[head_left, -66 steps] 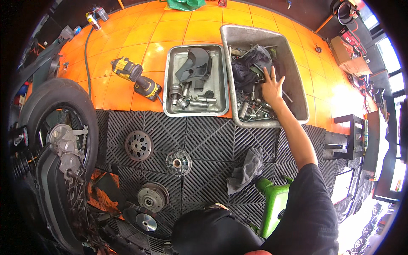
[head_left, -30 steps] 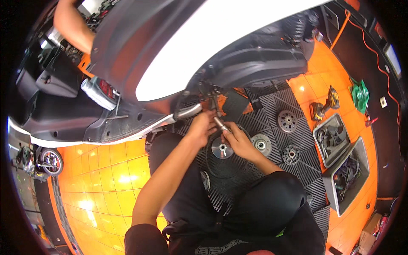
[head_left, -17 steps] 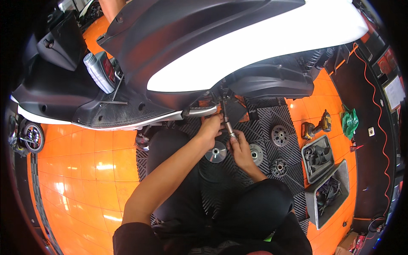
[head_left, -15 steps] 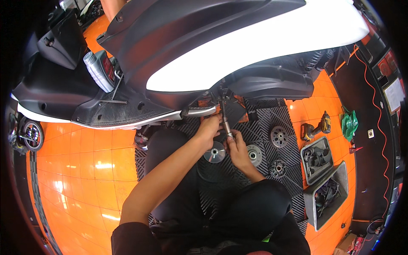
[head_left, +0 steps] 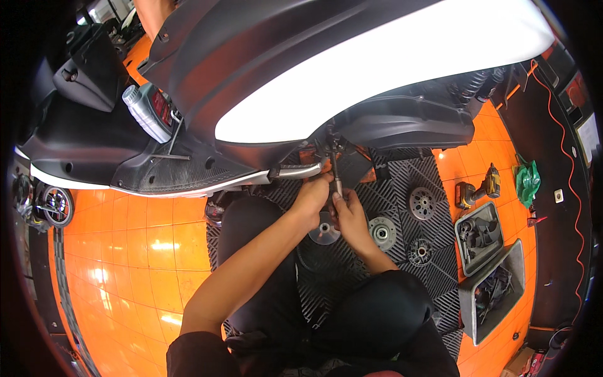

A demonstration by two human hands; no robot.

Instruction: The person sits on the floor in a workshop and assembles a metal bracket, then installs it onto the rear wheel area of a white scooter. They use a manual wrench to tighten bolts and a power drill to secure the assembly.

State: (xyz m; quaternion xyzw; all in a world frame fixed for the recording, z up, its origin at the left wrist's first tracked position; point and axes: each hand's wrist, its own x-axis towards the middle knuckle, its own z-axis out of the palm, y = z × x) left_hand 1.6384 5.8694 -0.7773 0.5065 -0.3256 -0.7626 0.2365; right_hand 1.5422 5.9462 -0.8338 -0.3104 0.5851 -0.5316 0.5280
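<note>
Below the middle of the black and white scooter [head_left: 352,88], a slim metal bar with a silver end [head_left: 335,168] points down toward me. My right hand [head_left: 350,213] is closed round its silver lower end, thumb lying along it. Close beside the bar, my left hand [head_left: 312,200] is curled shut; what its fingers hold is hidden. A shiny round metal disc [head_left: 325,234] lies just below my hands, partly covered by them. To its right are a flanged metal disc [head_left: 382,234], a drilled round plate [head_left: 422,203] and a slotted round part [head_left: 419,252], all on the black ribbed mat [head_left: 402,179].
A yellow and black cordless drill [head_left: 478,188] stands on the orange tiles at right, near a grey parts tray [head_left: 461,251] and a deeper grey bin [head_left: 518,270]. A green plastic bag [head_left: 527,182] lies beyond. On the scooter's footboard are a silver bottle [head_left: 146,113] and a bent metal bar [head_left: 173,156].
My right hand covers more of the silver end than before. Both hands stay by the bar. The whole view has shifted slightly, so the surroundings appear a little further right.
</note>
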